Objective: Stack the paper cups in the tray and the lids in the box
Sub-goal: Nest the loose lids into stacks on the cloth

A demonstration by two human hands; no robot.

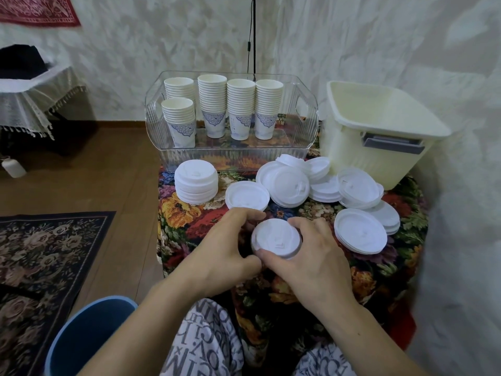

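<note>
Both hands grip a small stack of white lids [275, 238] just above the floral tablecloth. My left hand [230, 248] curls round its left side and my right hand [311, 251] round its right. A neat lid stack [195, 184] stands at the left, a single upturned lid [247, 197] lies beside it, and loose lids [320, 183] lie piled behind. Another lid stack [359, 234] sits at the right. Several stacks of paper cups [226, 109] stand in the clear tray [233, 156]. The cream box [379, 147] at the back right shows no lids inside.
The small table [184, 213] has its left edge near the lid stack, with wooden floor beyond. A blue bin [89, 337] stands by my left knee. A patterned rug [40, 253] lies on the floor, and a white draped wall rises close behind and to the right.
</note>
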